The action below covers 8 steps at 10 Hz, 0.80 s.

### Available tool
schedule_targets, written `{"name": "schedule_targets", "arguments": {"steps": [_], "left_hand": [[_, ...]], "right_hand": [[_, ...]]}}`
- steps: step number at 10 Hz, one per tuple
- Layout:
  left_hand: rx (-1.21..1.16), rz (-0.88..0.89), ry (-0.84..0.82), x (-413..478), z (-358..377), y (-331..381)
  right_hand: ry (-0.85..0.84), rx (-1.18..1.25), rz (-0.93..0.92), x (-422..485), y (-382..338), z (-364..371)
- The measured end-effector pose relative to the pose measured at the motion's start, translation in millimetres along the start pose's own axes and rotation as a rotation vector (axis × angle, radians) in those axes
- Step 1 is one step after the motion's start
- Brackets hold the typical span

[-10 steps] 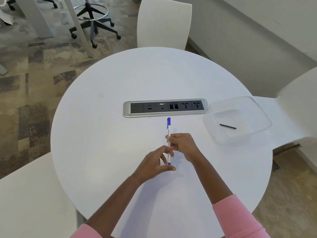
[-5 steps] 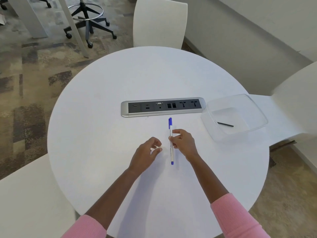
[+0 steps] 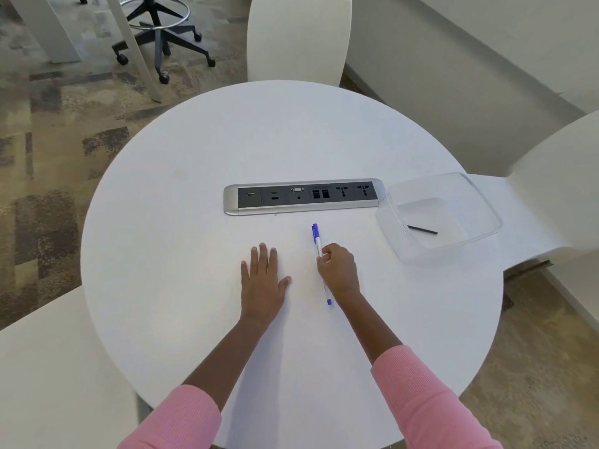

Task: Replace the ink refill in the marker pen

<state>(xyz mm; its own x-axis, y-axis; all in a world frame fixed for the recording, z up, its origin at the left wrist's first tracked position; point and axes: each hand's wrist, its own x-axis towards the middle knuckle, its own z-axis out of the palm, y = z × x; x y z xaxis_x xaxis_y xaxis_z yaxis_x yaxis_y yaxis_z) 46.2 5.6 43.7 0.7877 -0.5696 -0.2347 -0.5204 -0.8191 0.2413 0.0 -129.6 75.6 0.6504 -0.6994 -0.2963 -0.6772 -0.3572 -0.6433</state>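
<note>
A white marker pen with a blue cap and a blue end lies lengthwise near the middle of the round white table. My right hand is curled around the pen's middle and hides part of its barrel. My left hand rests flat on the table to the left of the pen, fingers spread, holding nothing. A thin black refill lies inside a clear plastic container at the table's right edge.
A silver power and data socket strip is set into the table just beyond the pen. White chairs stand at the far side, the right and the near left. A black swivel chair base is on the carpet.
My left hand has let go of the pen's near end, moved left and laid itself flat on the table. My right hand keeps hold of the pen.
</note>
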Motion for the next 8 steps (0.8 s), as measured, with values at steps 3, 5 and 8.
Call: {"name": "schedule_targets", "arguments": {"steps": [3, 5, 8], "left_hand": [[0.031, 0.005, -0.020, 3, 15, -6], [0.013, 0.007, 0.004, 2, 20, -7], [-0.022, 0.016, 0.128, 12, 29, -5]], "right_hand": [[0.010, -0.101, -0.055, -2, 0, 11], [0.030, -0.124, -0.079, -3, 4, 12], [0.068, -0.069, -0.081, 3, 21, 1]]}}
